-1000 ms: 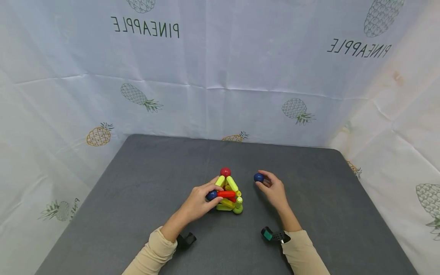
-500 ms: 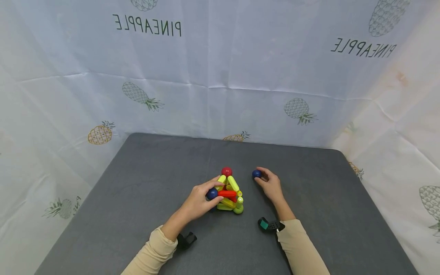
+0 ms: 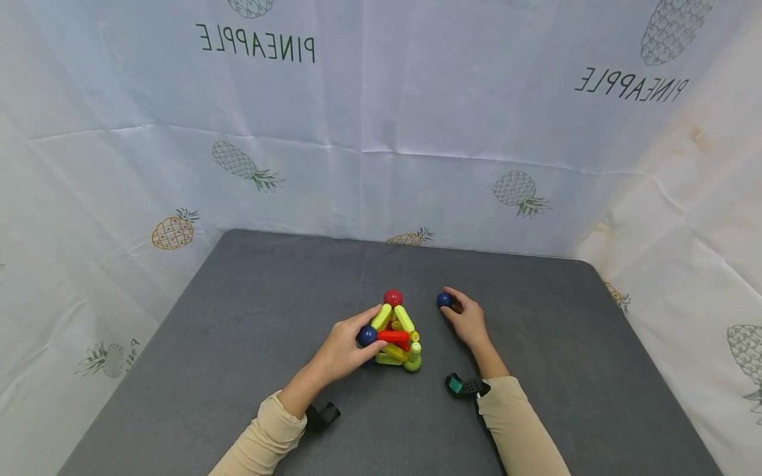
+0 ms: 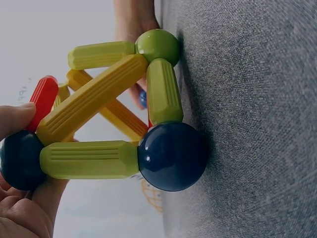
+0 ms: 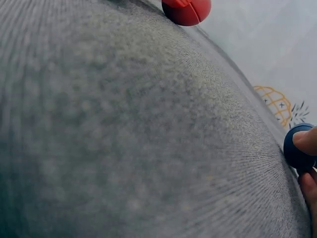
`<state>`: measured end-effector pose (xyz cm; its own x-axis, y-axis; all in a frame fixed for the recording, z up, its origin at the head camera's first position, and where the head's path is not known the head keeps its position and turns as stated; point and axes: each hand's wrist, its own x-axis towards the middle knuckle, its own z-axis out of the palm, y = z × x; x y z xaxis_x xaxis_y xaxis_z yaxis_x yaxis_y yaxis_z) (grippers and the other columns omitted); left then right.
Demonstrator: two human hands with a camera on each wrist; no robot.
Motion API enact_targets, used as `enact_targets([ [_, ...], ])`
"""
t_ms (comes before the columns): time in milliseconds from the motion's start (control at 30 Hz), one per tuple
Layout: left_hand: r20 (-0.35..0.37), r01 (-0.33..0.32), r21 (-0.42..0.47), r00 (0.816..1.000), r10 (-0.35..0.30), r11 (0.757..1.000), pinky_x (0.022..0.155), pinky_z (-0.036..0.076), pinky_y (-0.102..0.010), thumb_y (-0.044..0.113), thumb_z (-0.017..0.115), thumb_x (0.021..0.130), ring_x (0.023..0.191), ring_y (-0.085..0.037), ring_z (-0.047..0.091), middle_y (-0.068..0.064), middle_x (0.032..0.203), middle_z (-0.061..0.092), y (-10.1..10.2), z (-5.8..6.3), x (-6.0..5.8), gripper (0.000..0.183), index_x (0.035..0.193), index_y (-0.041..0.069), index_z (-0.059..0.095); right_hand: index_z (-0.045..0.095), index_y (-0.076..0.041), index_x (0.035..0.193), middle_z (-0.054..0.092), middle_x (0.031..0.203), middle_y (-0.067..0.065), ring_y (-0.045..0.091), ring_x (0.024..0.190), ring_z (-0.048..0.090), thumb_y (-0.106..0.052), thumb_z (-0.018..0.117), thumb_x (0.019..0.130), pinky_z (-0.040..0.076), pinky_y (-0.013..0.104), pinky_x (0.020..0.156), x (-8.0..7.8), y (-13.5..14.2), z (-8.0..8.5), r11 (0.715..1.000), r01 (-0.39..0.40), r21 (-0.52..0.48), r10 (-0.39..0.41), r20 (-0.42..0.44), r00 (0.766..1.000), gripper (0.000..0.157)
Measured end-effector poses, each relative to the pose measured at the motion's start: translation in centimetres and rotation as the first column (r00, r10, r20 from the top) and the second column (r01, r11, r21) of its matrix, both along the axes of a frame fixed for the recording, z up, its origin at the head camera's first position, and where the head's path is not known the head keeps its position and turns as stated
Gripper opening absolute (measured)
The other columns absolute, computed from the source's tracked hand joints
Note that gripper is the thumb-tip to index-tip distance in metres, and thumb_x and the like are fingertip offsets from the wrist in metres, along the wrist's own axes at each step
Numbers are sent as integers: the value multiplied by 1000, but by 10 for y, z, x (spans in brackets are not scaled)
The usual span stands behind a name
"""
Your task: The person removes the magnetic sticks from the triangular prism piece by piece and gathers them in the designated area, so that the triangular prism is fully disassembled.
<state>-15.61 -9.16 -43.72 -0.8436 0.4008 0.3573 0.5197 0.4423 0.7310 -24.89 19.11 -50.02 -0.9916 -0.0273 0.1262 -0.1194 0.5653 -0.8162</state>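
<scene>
On the table stands a frame of yellow-green, yellow and red magnetic rods (image 3: 403, 318) joined by balls. A red ball (image 3: 393, 298) sits at its far corner, and a green ball (image 4: 158, 46) and a dark blue ball (image 4: 173, 156) form corners on the table. At the frame's left side my left hand (image 3: 344, 345) holds the raised blue ball (image 4: 22, 159), thumb against the red rod (image 4: 44, 100) beside it. To the right of the frame, my right hand (image 3: 469, 321) pinches a separate blue ball (image 3: 444, 300) between thumb and fingers, apart from the frame.
The dark grey table (image 3: 268, 284) has its far edge against a white curtain (image 3: 369, 119) printed with pineapples. Black straps (image 3: 467, 385) with wrist cameras sit on both wrists.
My right hand has moved slightly left and away with its blue ball, then slowed. The left forefinger has shifted up along the frame, while the frame stays in place.
</scene>
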Motion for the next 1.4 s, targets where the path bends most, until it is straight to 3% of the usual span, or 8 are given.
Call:
enact_targets([
  [767,15,0,-4,1000,1,1000,92,51,-39,18,70,87,116,-26,59,-16,134,55,0,1,1,60,139,1,45,43,-3,141,46,141,23,37,125,50,-10,62,91,44,44,101,4,4,2,998,-3,-62,5,42,999,53],
  [1067,10,6,3,1000,-6,1000,92,51,-39,18,70,87,117,-28,58,-17,135,54,0,1,1,60,139,0,46,47,-1,136,53,134,21,35,123,52,-10,66,89,43,43,102,23,4,17,997,-9,-80,0,-116,993,52],
  [1400,14,-3,-3,1000,3,1000,93,50,-40,18,70,86,117,-27,58,-17,135,54,0,1,1,60,138,1,46,51,6,131,54,130,25,37,119,53,1,67,85,44,40,98,72,-18,58,957,-247,-152,196,-289,937,48],
])
